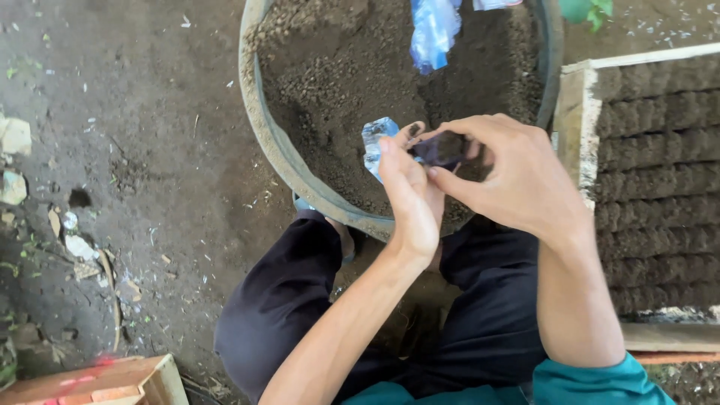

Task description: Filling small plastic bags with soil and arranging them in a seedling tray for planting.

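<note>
Here the small clear bag [373,144] sits pinched between both hands' fingers [450,180].

sleeves: teal, short | trousers: dark navy, loose | forearms: bare | footwear: blue sandal strap

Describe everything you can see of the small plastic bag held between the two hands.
The small plastic bag is thin, clear film, dark where soil seems to fill it, with a crumpled pale blue-white end sticking out to the left. It sits roughly level over the round basin of soil, not touching it. The left hand backs it with palm and fingers; the right hand pinches its top edge. Much of it is hidden behind the fingers.
</note>
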